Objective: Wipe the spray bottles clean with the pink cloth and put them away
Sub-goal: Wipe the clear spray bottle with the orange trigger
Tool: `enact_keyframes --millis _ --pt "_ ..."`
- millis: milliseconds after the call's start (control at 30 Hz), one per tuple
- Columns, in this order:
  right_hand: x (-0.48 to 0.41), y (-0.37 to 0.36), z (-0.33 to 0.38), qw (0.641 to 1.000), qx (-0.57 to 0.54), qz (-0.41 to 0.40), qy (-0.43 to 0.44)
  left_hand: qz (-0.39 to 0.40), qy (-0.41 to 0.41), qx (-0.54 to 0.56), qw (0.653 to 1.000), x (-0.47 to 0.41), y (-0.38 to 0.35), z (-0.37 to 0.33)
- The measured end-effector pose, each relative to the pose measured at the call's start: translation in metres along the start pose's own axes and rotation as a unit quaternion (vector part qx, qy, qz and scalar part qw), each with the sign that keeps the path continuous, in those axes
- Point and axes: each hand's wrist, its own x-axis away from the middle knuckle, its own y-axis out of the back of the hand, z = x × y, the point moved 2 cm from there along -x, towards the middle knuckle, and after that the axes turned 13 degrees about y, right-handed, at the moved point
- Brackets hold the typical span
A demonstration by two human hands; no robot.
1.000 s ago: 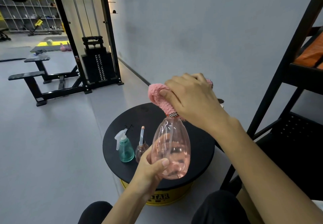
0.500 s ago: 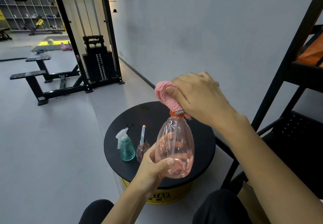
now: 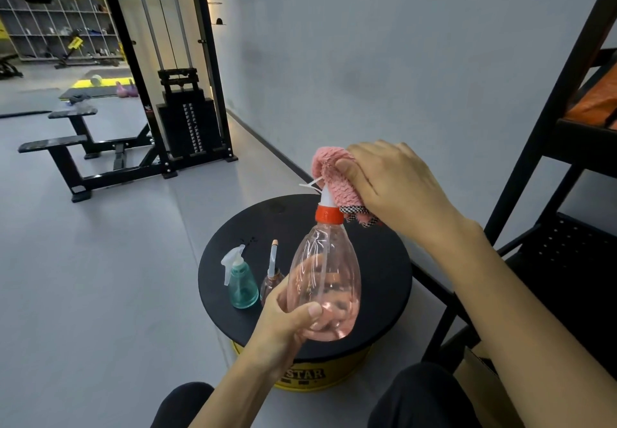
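Note:
My left hand [image 3: 287,322] grips the lower body of a clear pink spray bottle [image 3: 325,270] and holds it upright above a round black stool top [image 3: 384,260]. Its orange collar and white nozzle show at the top. My right hand [image 3: 397,182] holds the bunched pink cloth [image 3: 334,175] around the bottle's spray head, covering most of it. A small teal spray bottle [image 3: 242,285] with a white trigger stands on the stool. Beside it stands a small brownish bottle [image 3: 272,280] with a thin tall nozzle, partly hidden by my left hand.
A black metal shelf rack [image 3: 567,167] rises at the right, with an orange item on an upper shelf. The stool has a yellow base [image 3: 317,376]. A black weight machine [image 3: 187,120] and bench [image 3: 66,150] stand on the grey floor at the left. My knees show at the bottom.
The cloth in my right hand has slid upward off the bottle's neck, so the orange collar and white nozzle tip now show. The bottle has shifted slightly right.

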Motion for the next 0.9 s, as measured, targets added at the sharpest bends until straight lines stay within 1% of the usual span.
enact_keyframes --millis 133,200,367,467,600,733,833,900 --pt "-0.005 -0.005 0.017 0.998 0.051 -0.018 0.028 -0.001 0.004 -0.007 1.0 -0.002 -0.006 0.002" --pt "-0.007 -0.006 0.019 0.997 0.068 -0.012 0.032 0.004 0.005 -0.003 1.0 -0.003 -0.009 0.003" --pt "-0.005 -0.005 0.016 0.998 0.05 -0.019 0.046 0.011 -0.003 0.001 1.0 -0.002 -0.007 0.002" --pt "-0.003 -0.001 0.003 1.0 0.006 -0.009 0.019 0.012 -0.002 0.017 1.0 -0.001 -0.003 0.002" --pt "0.0 0.002 -0.005 1.0 0.009 -0.024 0.002 0.014 -0.005 0.003 1.0 0.001 0.0 -0.003" --pt "-0.008 -0.003 0.015 0.999 0.037 0.0 0.025 -0.006 -0.007 -0.02 1.0 -0.003 -0.004 -0.005" --pt "-0.016 -0.01 0.031 0.996 0.07 0.006 0.061 -0.005 -0.015 -0.005 1.0 -0.005 -0.008 -0.003" --pt "-0.017 -0.009 0.029 0.996 0.058 0.014 0.072 -0.001 -0.015 0.008 1.0 -0.004 -0.007 -0.003"
